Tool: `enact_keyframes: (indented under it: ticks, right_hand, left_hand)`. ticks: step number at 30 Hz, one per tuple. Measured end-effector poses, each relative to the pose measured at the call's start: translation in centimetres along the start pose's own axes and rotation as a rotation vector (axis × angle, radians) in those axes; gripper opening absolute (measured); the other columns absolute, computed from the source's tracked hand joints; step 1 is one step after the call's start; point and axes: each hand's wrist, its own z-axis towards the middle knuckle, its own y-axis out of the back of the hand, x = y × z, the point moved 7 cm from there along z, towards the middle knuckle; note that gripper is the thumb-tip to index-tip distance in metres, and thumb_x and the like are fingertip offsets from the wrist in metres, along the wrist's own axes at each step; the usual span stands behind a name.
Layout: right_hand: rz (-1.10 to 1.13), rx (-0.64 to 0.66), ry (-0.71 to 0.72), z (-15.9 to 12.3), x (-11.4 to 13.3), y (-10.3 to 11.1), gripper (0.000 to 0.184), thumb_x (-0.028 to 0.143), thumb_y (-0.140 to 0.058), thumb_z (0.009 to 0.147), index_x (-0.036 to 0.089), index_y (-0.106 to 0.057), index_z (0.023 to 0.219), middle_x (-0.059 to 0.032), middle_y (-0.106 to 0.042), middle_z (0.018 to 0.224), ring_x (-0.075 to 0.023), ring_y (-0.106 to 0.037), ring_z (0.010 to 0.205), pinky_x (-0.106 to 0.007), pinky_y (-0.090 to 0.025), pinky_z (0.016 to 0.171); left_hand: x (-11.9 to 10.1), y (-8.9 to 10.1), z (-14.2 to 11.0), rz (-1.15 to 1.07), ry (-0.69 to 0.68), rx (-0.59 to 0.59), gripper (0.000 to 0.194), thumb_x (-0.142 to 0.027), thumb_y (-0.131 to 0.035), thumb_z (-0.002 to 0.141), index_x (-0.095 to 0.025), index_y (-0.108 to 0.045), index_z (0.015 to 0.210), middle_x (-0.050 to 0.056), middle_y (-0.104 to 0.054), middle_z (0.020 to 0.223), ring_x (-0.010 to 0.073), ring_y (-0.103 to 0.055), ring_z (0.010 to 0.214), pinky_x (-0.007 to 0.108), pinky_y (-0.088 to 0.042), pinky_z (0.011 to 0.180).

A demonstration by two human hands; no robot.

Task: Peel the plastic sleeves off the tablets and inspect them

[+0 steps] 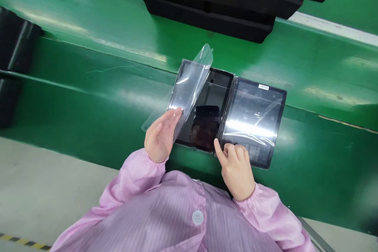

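Note:
A tablet (206,98) with a dark, glossy screen lies on the green bench in front of me. My left hand (162,136) is at its left side, with a clear plastic film (193,75) gripped at the fingers. The film is curled and raised over the left part of the screen, its lower left end reaching past the tablet's edge. My right hand (236,167) rests by the lower right corner of this tablet, index finger stretched out and the other fingers bent, holding nothing I can see. A second tablet (254,116) lies close on the right, covered by shiny film with a white label (264,87).
Beyond the tablets, a large black stepped block (206,13) stands on the green surface (103,63). More black objects (17,43) are at the left edge. The bench's front edge runs close to my body, with pale floor (44,181) below it.

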Motion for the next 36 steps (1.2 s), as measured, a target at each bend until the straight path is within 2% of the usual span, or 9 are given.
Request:
enact_keyframes:
  ticks: [4,8,13,15,20,22,25,30,36]
  right_hand:
    - [0.042,-0.038,0.039,-0.7,-0.5,0.5,0.05,-0.006,-0.04,0.086,0.017,-0.073,0.117,-0.0082,-0.055,0.084,-0.0224,-0.041,0.079,-0.039,-0.047,0.083]
    - [0.209,-0.085,0.106,-1.5,-2.3,1.7,0.047,-0.006,-0.042,0.088,0.021,-0.074,0.11,-0.005,-0.058,0.083,-0.0184,-0.049,0.079,-0.037,-0.048,0.084]
    - [0.236,-0.243,-0.073,-2.8,-5.8,2.9,0.019,0.009,-0.061,0.094,0.021,-0.07,0.104,-0.003,-0.065,0.084,-0.0187,-0.057,0.081,-0.041,-0.047,0.09]
    - [0.267,-0.292,-0.118,-2.9,-6.2,2.9,0.007,0.016,-0.065,0.094,0.023,-0.069,0.091,0.0006,-0.064,0.076,-0.0176,-0.057,0.075,-0.039,-0.045,0.089]
    - [0.327,-0.329,-0.173,-2.1,-6.4,2.0,0.029,0.029,-0.065,0.096,0.022,-0.055,0.07,0.0023,-0.062,0.068,-0.0172,-0.058,0.07,-0.037,-0.045,0.085]
    - [0.327,-0.333,-0.181,-1.9,-6.7,1.8,0.022,0.026,-0.063,0.097,0.022,-0.059,0.075,0.0008,-0.065,0.073,-0.0178,-0.059,0.073,-0.037,-0.045,0.084]
    - [0.315,-0.3,-0.177,-1.9,-6.8,1.3,0.007,0.022,-0.06,0.097,0.021,-0.067,0.094,-0.0037,-0.069,0.086,-0.0206,-0.062,0.082,-0.04,-0.047,0.087]
    - [0.238,-0.202,-0.112,-1.7,-4.1,0.3,0.023,0.017,-0.055,0.097,0.02,-0.069,0.115,-0.0097,-0.065,0.101,-0.0239,-0.06,0.093,-0.049,-0.048,0.095]
    - [0.168,-0.172,-0.015,-1.1,-1.3,-0.1,0.028,0.013,-0.054,0.095,0.022,-0.073,0.115,-0.0086,-0.06,0.097,-0.0217,-0.052,0.09,-0.048,-0.046,0.097]
  left_hand:
    - [0.0,-0.1,0.1,-0.001,-0.01,0.046,0.028,-0.038,-0.064,0.081,-0.022,-0.081,0.098,0.007,-0.08,0.103,0.029,-0.072,0.113,0.049,-0.051,0.11]
    - [0.0,-0.2,0.4,0.003,-0.008,0.108,0.028,-0.039,-0.063,0.084,-0.025,-0.08,0.101,0.005,-0.08,0.108,0.0274,-0.071,0.116,0.047,-0.051,0.11]
    - [0.6,0.1,0.6,0.04,-0.004,0.166,0.036,-0.043,-0.054,0.09,-0.025,-0.077,0.111,0.006,-0.077,0.118,0.0277,-0.065,0.126,0.049,-0.047,0.114]
    - [0.6,0.0,0.5,0.107,-0.067,0.234,0.04,-0.047,-0.05,0.094,-0.026,-0.073,0.12,0.006,-0.075,0.125,0.0275,-0.062,0.13,0.048,-0.045,0.116]
    - [-0.1,-2.0,-2.0,0.616,-0.454,0.538,0.052,-0.038,-0.058,0.096,-0.025,-0.053,0.146,0.009,-0.059,0.148,0.0274,-0.055,0.138,0.045,-0.044,0.117]
    - [-0.3,-2.8,-3.0,0.84,-0.587,0.597,0.055,-0.032,-0.058,0.096,-0.024,-0.048,0.15,0.013,-0.056,0.15,0.0265,-0.055,0.137,0.046,-0.045,0.116]
    - [-0.4,-3.6,-3.7,0.99,-0.681,0.644,0.044,-0.024,-0.048,0.1,-0.023,-0.055,0.143,0.013,-0.062,0.144,0.023,-0.061,0.131,0.047,-0.045,0.115]
    - [-0.2,-3.6,-3.6,1.013,-0.672,0.63,0.038,-0.022,-0.04,0.102,-0.023,-0.066,0.13,0.009,-0.069,0.134,0.0208,-0.066,0.123,0.047,-0.046,0.114]
    - [-0.1,-3.7,-3.4,0.998,-0.642,0.607,0.04,-0.023,-0.038,0.102,-0.023,-0.067,0.129,0.007,-0.071,0.131,0.0201,-0.068,0.12,0.046,-0.045,0.114]
